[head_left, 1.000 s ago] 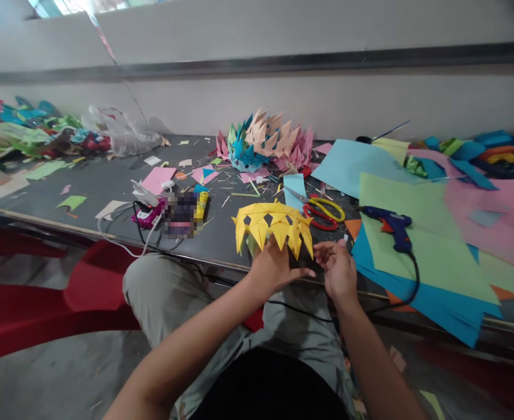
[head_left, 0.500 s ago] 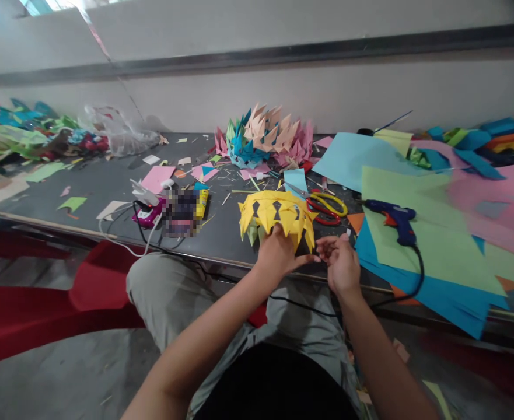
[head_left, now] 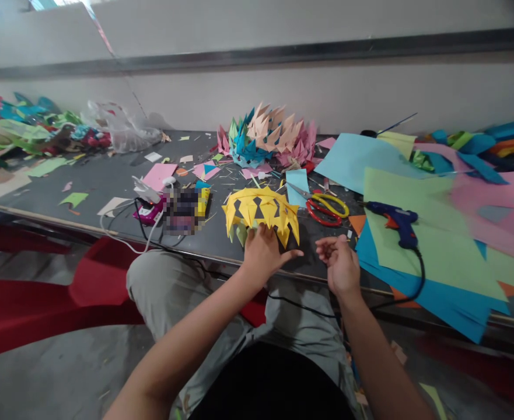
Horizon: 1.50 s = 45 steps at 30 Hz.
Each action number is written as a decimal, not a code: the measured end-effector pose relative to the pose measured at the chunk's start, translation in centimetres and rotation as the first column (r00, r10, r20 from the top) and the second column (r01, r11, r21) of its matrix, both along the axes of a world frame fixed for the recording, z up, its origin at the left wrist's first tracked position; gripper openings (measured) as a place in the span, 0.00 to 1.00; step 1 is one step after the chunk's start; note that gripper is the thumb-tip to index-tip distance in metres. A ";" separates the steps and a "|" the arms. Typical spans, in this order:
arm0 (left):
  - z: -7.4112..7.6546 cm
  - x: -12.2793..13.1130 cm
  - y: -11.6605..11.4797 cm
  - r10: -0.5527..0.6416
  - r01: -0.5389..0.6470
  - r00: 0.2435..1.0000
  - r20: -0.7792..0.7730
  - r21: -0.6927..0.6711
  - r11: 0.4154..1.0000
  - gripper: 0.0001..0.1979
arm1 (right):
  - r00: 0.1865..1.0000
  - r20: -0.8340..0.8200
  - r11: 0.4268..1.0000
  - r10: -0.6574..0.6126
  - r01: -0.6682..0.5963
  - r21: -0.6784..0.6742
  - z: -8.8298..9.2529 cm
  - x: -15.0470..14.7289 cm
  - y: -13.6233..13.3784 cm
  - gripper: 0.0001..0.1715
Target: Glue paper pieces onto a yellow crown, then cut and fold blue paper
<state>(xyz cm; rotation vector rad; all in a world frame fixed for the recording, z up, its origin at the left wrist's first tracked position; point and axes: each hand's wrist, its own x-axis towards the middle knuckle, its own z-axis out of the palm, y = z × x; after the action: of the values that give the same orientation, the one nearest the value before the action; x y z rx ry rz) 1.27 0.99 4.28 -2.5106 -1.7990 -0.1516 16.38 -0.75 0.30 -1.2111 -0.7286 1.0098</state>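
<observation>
A yellow folded-paper ring point(head_left: 261, 201) with pointed tips, green points showing at its lower left, rests on its side at the table's front. My left hand point(head_left: 263, 251) grips its near lower edge, fingers reaching under the yellow points and thumb stuck out to the right. What the fingertips touch inside the ring is hidden. To the right, apart from the ring, my right hand point(head_left: 339, 262) is turned palm inward with fingers loosely curled and the thumb apart; nothing shows in it. Scissors point(head_left: 329, 207) with red and yellow handles lie just beyond that hand.
A blue glue gun point(head_left: 399, 221) lies on green paper point(head_left: 449, 245) at right, its cord hanging over the front edge. Similar spiky paper rings point(head_left: 274, 137) stand at the back. A purple power strip point(head_left: 149, 211) with cables sits at left among paper scraps.
The yellow paper ring and my left hand have shifted left, away from my right hand, opening a gap between them. My right hand stays in nearly the same place.
</observation>
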 end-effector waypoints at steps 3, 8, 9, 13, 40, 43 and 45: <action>-0.4 1.3 0.0 -0.027 0.027 0.999 0.041 0.000 1.000 0.34 | 1.000 -0.005 1.000 0.015 -0.015 0.004 -0.2 0.1 0.1 0.31; -0.7 2.4 0.1 -0.049 0.049 0.998 0.038 -0.016 0.999 0.32 | 0.997 -0.074 1.000 -0.003 0.003 0.000 -0.2 0.3 0.5 0.30; -0.6 2.1 0.1 -0.055 0.055 0.998 0.036 -0.012 0.998 0.33 | 0.996 -0.087 1.000 -0.016 0.016 0.000 -0.2 0.3 0.5 0.29; -0.4 0.3 0.3 -0.033 0.032 0.999 0.025 0.013 0.999 0.28 | 0.994 -0.110 1.000 -0.023 0.025 0.016 0.0 0.4 0.6 0.28; -0.6 0.5 0.0 0.039 -0.040 0.999 0.023 0.022 0.999 0.14 | 0.978 -0.207 0.999 -0.002 0.008 0.031 0.0 0.9 0.7 0.24; -0.3 -2.0 0.4 0.102 -0.102 0.995 -0.012 0.024 0.994 0.15 | 0.977 -0.212 1.000 -0.012 0.018 0.026 0.0 1.0 0.8 0.24; -0.5 -2.6 0.5 0.131 -0.130 0.991 -0.029 0.026 0.991 0.15 | 0.979 -0.206 1.000 -0.008 0.012 0.016 -0.1 1.0 0.8 0.25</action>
<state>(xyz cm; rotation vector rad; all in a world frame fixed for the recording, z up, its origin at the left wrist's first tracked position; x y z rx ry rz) -1.37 1.48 3.81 -2.3565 -1.9303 -0.1277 17.35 0.08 0.25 -1.0755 -0.5668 1.1002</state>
